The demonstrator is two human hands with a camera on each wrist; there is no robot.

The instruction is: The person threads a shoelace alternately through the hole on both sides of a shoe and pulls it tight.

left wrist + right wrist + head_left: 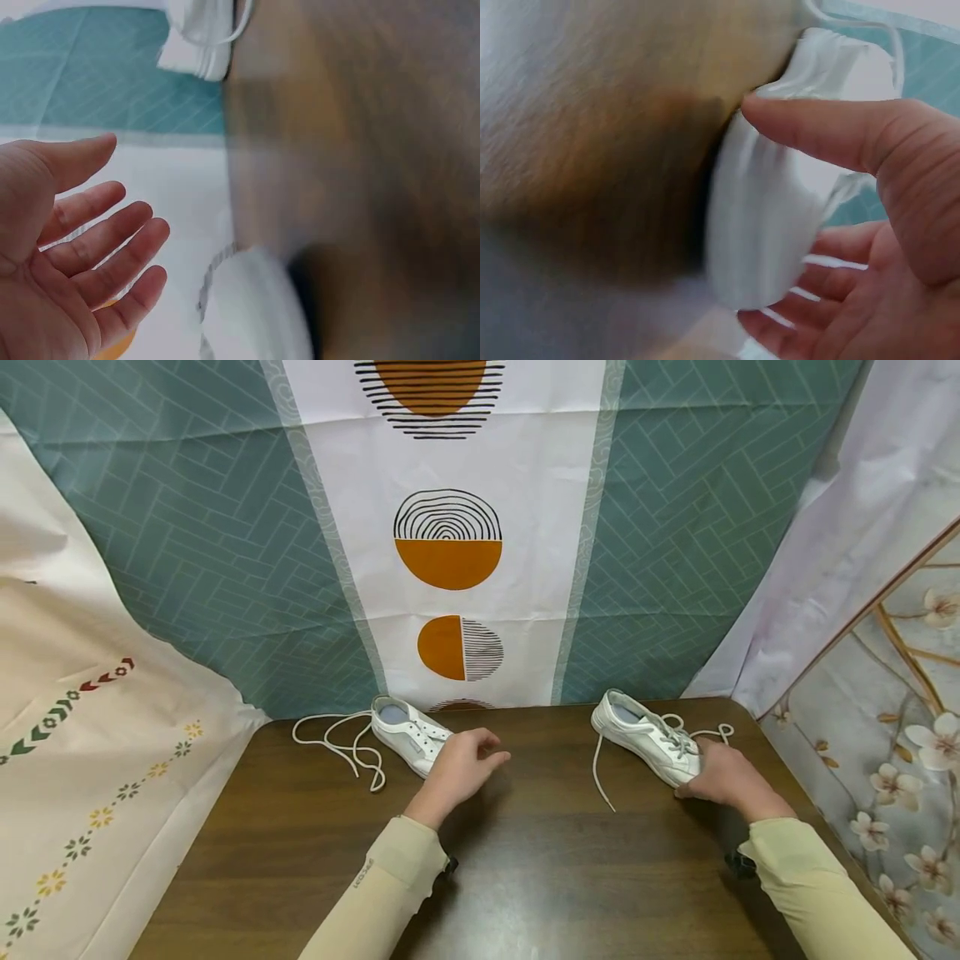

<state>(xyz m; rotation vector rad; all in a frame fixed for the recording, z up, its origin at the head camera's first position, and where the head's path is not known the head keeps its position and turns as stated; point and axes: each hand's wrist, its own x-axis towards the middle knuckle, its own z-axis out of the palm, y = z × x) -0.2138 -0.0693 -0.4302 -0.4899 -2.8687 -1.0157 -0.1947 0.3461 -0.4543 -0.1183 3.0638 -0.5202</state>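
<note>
Two white lace-up sneakers stand at the back of the table. Beside the left sneaker, partly covering its toe in the head view, is my left hand, fingers relaxed and holding nothing. In the left wrist view that hand has its palm bare and its fingers spread, near a blurred white toe. My right hand grips the toe of the right sneaker. In the right wrist view, its thumb lies along one side of the sneaker and its fingers along the other.
A loose white shoelace trails on the table left of the left sneaker. The right sneaker's lace ends hang onto the brown wooden table. Patterned cloth rises behind the table's back edge, with more cloth at both sides.
</note>
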